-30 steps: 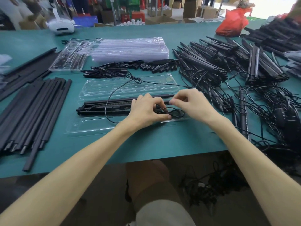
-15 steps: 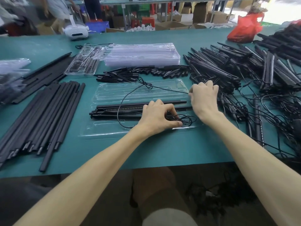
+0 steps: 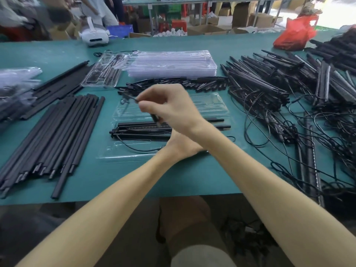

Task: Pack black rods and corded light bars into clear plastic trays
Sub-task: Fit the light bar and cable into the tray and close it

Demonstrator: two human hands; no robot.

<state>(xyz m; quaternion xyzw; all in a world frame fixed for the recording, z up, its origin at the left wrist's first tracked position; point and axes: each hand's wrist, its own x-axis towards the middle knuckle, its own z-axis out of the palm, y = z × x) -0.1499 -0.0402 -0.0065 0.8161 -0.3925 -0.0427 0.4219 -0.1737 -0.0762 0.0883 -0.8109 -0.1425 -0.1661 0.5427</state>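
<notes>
My right fingers [image 3: 146, 107] pinch a thin black piece [image 3: 129, 97], too blurred to name, where half a second ago they sat at the tray's far right corner.
My right hand [image 3: 171, 106] has crossed over my left hand [image 3: 181, 149], which stays at the clear tray's [image 3: 212, 105] near edge; I cannot tell its grip. The light bar [image 3: 138, 130] lies along the tray's middle, black rods [image 3: 57, 135] to the left.
</notes>
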